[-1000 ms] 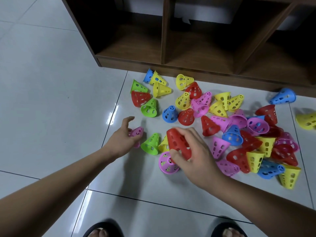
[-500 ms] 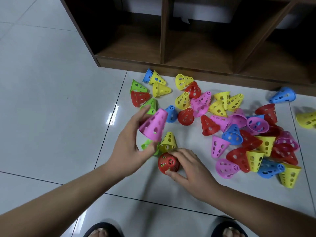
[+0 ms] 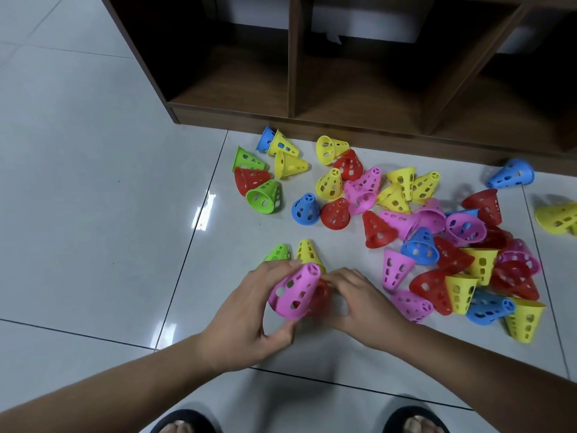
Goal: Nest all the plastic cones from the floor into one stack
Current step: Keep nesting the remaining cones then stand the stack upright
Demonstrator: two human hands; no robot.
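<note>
My left hand (image 3: pixel 249 317) grips a pink perforated cone (image 3: pixel 295 292), tilted with its narrow tip up and to the right. Right beside it, partly hidden behind the pink cone, is a red cone (image 3: pixel 321 296) held by my right hand (image 3: pixel 359 304). The pink cone touches or overlaps the red one; how far they are nested I cannot tell. A green cone (image 3: pixel 278 253) and a yellow cone (image 3: pixel 307 251) stand just beyond my hands. Many loose cones in red, yellow, pink, blue and green (image 3: pixel 421 245) lie scattered on the white tiled floor to the right and ahead.
A dark wooden shelf unit (image 3: pixel 343 89) with open compartments stands along the far edge of the cone pile. A blue cone (image 3: pixel 512 173) and a yellow cone (image 3: pixel 559 217) lie apart at the far right. My feet in dark sandals (image 3: pixel 184 423) show at the bottom.
My left hand picked up the pink cone, lifted it, then brought it down and right against the red cone, which my right hand set on the floor over a pink one.
</note>
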